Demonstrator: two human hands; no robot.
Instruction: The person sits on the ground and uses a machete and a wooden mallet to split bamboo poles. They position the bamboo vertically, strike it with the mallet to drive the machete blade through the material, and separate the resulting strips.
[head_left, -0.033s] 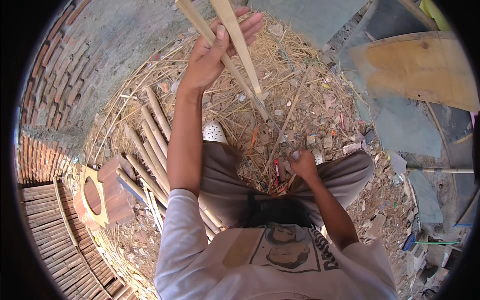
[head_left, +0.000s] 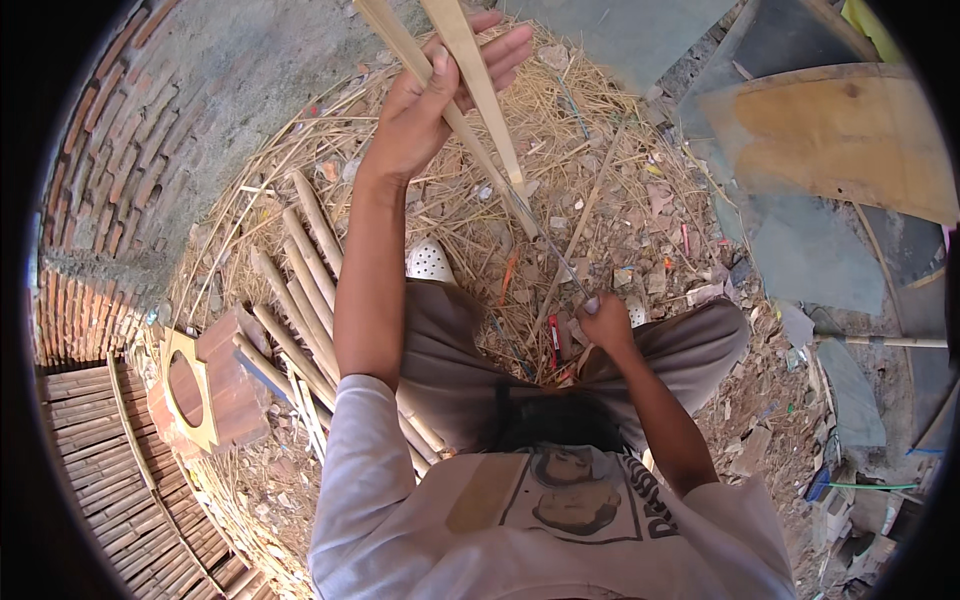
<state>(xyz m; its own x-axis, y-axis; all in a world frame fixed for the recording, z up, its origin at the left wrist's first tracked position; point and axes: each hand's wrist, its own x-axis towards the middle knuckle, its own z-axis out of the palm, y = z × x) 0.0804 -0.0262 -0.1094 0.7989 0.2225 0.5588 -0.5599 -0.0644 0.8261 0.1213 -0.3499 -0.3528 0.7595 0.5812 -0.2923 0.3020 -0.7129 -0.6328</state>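
My left hand (head_left: 415, 120) is raised at the top middle, its thumb pressed over one pale bamboo strip (head_left: 395, 38). The fingers reach out behind a second bamboo strip (head_left: 482, 95). These two strips spread apart at the top and come close together at their lower ends. A thin metal blade (head_left: 562, 260) runs from there down to my right hand (head_left: 606, 324), which is closed around its lower end; the handle is hidden in the fist. Just left of that fist, a red tool or lighter-like object (head_left: 554, 340) lies on the ground.
Several bamboo poles (head_left: 300, 285) lie beside my left leg. Farther left are a brown board with a holed yellowish frame (head_left: 207, 400) and a bamboo slat surface (head_left: 110, 470). Straw and debris (head_left: 570, 120) cover the ground. A brick wall (head_left: 120, 150) stands left; sheet panels (head_left: 830, 140) lie right.
My right hand has shifted up very slightly with the blade. The left hand's fingertips have moved a little to the right.
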